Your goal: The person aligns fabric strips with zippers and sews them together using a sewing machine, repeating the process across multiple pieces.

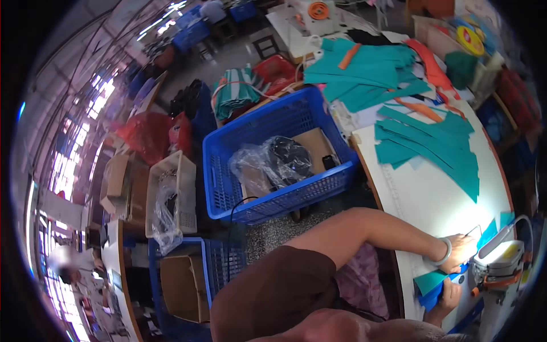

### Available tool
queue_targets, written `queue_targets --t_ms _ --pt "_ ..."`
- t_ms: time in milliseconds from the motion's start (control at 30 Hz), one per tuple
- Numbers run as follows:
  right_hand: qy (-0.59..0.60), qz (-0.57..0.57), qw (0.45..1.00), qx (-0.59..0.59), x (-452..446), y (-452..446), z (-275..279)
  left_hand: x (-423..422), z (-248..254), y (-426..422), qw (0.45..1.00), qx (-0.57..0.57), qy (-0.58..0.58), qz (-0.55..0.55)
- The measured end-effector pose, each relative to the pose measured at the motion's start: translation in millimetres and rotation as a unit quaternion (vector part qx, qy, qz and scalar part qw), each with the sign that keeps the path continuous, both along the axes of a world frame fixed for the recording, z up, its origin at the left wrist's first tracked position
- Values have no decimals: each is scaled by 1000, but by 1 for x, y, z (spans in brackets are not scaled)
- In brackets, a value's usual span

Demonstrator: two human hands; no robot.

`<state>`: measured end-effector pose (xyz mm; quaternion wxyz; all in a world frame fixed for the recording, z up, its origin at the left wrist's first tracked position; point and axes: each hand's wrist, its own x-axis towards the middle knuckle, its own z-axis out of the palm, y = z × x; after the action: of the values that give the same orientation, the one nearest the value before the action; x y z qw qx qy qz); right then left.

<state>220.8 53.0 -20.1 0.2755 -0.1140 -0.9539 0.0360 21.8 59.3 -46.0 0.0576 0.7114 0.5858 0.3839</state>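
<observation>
At the lower right, my left hand (457,252), with a band at its wrist, presses on teal fabric under the bright lamp of a sewing machine (499,259). Its fingers are washed out by the glare. Just below it, my right hand (451,294) has its fingers curled at the edge of a teal piece (430,281) and blue material; what it grips, if anything, is hidden. Cut teal fabric pieces (439,139) lie further up the white table (401,196).
A blue crate (273,211) with plastic-wrapped items stands left of the table. Beyond are a white basket (189,199), a red bag (145,135), a cardboard box (115,181) and a second teal pile (370,68). Other people sit at the far left and top.
</observation>
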Motion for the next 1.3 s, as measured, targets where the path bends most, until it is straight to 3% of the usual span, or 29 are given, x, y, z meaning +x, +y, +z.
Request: queue_targets --t_ms 167,367,533,667,867,1200,1300 --pt "-14 0 1000 -5 3 6 -5 14 -14 30 998 1 13 56" --pt "4 -3 1000 13 1 4 -6 23 11 32 998 -61 16 28" --pt "1 -15 1000 19 1 2 -7 30 29 13 989 -7 28 146" --pt "-9 -6 1000 3 -2 -4 5 14 11 30 997 -59 -29 41" --pt "-7 -21 1000 -11 2 -3 -1 -1 22 12 997 -64 20 46" --pt "5 -14 999 -34 3 0 -2 -4 21 4 987 -139 62 -45" --pt "10 -14 999 -27 -2 -2 2 0 9 -8 994 6 105 42"
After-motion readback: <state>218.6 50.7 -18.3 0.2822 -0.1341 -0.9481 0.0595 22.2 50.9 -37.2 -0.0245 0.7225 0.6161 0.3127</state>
